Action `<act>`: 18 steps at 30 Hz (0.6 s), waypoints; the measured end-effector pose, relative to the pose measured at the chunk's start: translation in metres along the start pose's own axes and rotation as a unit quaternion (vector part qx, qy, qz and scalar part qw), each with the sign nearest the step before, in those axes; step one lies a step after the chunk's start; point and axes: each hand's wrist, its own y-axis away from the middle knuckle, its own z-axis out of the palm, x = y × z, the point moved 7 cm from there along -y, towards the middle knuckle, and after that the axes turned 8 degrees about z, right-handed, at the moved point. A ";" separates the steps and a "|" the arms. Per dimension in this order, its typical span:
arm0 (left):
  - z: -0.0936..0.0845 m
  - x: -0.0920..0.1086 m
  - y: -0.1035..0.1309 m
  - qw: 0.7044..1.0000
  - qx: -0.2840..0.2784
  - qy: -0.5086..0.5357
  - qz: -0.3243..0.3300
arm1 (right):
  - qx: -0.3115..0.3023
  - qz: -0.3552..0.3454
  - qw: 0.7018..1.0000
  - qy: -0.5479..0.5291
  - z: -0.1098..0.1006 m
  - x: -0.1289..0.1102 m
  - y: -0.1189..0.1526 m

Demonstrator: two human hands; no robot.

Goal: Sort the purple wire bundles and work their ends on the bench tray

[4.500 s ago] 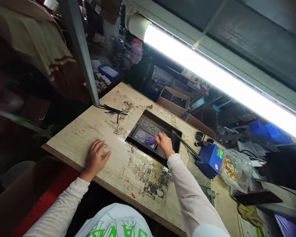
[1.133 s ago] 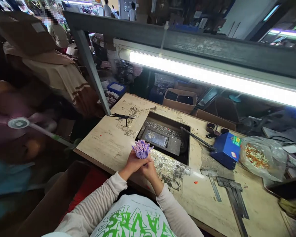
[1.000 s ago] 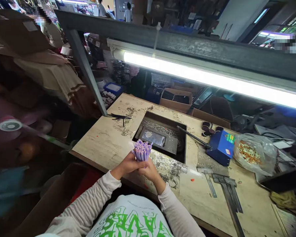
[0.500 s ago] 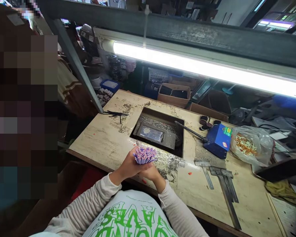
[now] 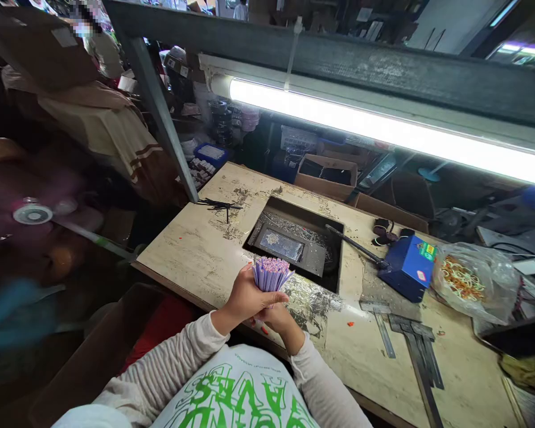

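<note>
Clasps one purple strand bundle (image 5: 271,274) between left hand (image 5: 245,298) and right hand (image 5: 280,318), near front edge of one desk (image 5: 191,258); has open room leftward.

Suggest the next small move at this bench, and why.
I'd probably tighten the left grip around the bundle of thin purple strands with pink tips: its top fans out, several strands leaning toward the picture's right, and the right grip sits lower, beneath the fanned end.

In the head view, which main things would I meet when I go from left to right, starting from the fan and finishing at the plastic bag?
Fan → black strips → purple bundle → blue box → plastic bag.
</note>
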 end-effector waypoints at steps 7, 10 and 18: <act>0.012 -0.015 -0.003 0.927 -0.198 0.284 -0.145 | -0.147 0.045 0.968 -0.200 0.014 0.022 -0.006; 0.013 -0.022 0.000 0.885 -0.237 0.356 -0.182 | -0.203 0.076 0.953 -0.213 0.020 0.027 -0.006; -0.016 -0.053 -0.016 0.957 -0.044 0.246 -0.148 | -0.006 0.066 0.998 0.010 -0.034 0.021 -0.007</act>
